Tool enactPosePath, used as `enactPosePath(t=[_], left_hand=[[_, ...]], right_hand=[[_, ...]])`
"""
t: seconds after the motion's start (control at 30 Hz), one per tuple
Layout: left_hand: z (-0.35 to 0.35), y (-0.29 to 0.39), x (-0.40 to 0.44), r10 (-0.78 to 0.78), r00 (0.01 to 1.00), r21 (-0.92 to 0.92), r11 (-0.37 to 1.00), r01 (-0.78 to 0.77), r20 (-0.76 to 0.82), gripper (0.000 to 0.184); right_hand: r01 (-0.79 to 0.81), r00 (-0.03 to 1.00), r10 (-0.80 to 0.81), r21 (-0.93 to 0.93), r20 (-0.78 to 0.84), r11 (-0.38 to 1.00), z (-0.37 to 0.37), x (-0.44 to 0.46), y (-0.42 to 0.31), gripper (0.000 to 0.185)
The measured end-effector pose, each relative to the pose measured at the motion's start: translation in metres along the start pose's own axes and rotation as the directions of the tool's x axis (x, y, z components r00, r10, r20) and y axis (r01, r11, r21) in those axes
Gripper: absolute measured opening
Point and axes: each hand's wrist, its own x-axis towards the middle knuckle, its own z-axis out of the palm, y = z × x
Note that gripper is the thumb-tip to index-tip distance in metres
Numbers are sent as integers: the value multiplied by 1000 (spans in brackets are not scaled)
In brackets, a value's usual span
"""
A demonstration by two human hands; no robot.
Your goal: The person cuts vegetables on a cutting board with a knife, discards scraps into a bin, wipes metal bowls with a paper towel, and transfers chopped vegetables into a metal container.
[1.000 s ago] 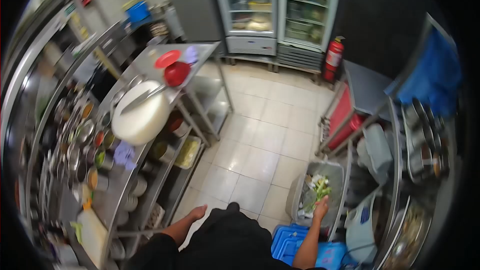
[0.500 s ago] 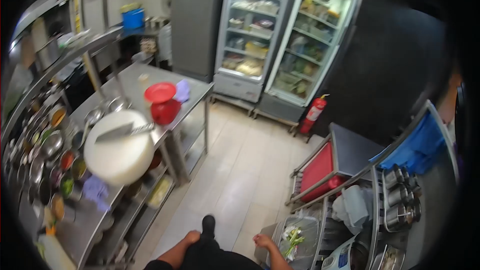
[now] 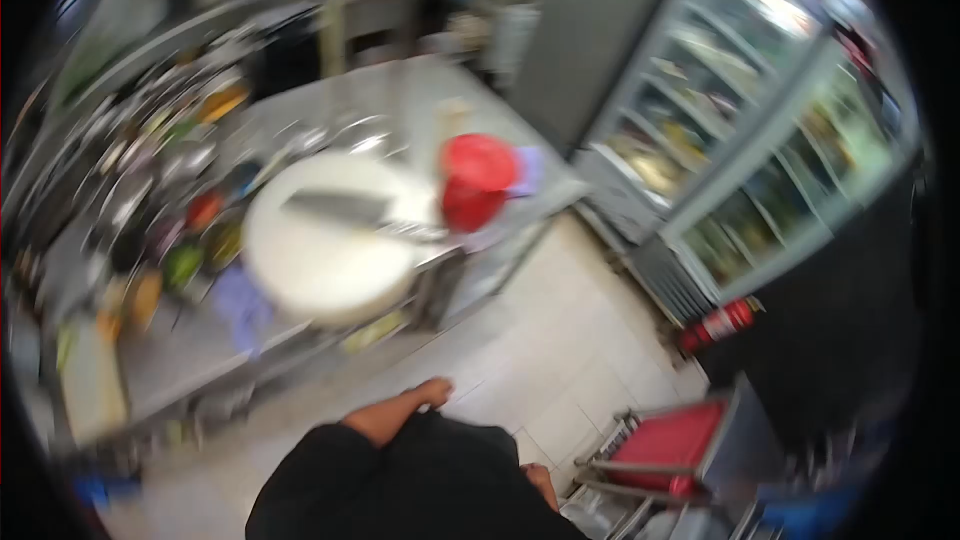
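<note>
My left hand point(image 3: 435, 393) hangs in front of my body, between me and the steel counter, its fingers curled closed with nothing seen in them. Lower down on the right, my right hand point(image 3: 540, 482) is partly blurred, loosely closed, and shows no object. Neither hand touches anything I can make out. On the counter nearby, a thick round white chopping board point(image 3: 310, 255) carries a knife point(image 3: 345, 208) with a broad blade lying flat. Beside it stands a red thing point(image 3: 475, 185) with a round top, perhaps a kitchen scale.
Purple cloths point(image 3: 240, 310) lie on the counter, with several bowls and small containers along its left. Glass-door fridges point(image 3: 700, 90) stand at the back right. A fire extinguisher point(image 3: 718, 328) is on the floor before them. A red-sided cart point(image 3: 665, 445) stands at the lower right.
The view has swung left, so the counter, board and fridges appear further right and the board closer. The right-hand rack has mostly left view. Both hands remain without any visible object.
</note>
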Motion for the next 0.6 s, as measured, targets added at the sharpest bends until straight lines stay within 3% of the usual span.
enactPosePath(t=[0.03, 0.07, 0.1, 0.2, 0.27, 0.33, 0.4, 0.43, 0.5, 0.53, 0.57, 0.6], left_hand=[[-10, 15, -23, 23, 975, -182, 981, -64, -221, 26], [-13, 14, -32, -48, 956, -252, 967, -28, -290, 31], [-28, 22, -45, -124, 964, -238, 969, 66, -235, 35], [-22, 3, -78, -275, 900, -340, 927, 156, -337, 35], [-11, -7, -113, -398, 833, -445, 871, 210, -385, 33], [9, -4, -150, -528, 727, -551, 797, 246, -439, 32], [36, -3, -183, -651, 595, -669, 703, 241, -470, 32], [53, 0, -198, -691, 539, -708, 669, 226, -481, 31], [91, -4, -208, -818, 497, -823, 478, 307, -290, 41], [106, 9, -220, -823, 456, -850, 476, 228, -338, 53], [127, -1, -218, -772, 554, -879, 455, 140, -311, 67], [161, -12, -206, -816, 541, -901, 372, 224, -203, 77]], right_hand=[[41, 998, -37, -89, 46, 995, -18, -8, -37, 23], [102, 992, -89, -154, 90, 983, -27, 3, -54, 24], [168, 978, -134, -224, 157, 960, -32, 19, -66, 24], [380, 899, -233, -392, 372, 838, -40, 63, -107, 27], [556, 797, -277, -474, 536, 682, -42, 93, -131, 28], [766, 628, -314, -494, 712, 412, -45, 125, -151, 29], [928, 362, -313, -371, 878, 31, -40, 155, -176, 31], [947, 208, -285, -266, 936, -179, -38, 169, -187, 32], [884, -33, -209, -69, 977, -463, -20, 188, -211, 33], [849, -98, -174, -9, 980, -529, -4, 193, -224, 34], [904, -45, -170, -32, 984, -426, 13, 193, -233, 37], [946, 7, -166, -60, 986, -318, 30, 193, -242, 40]])
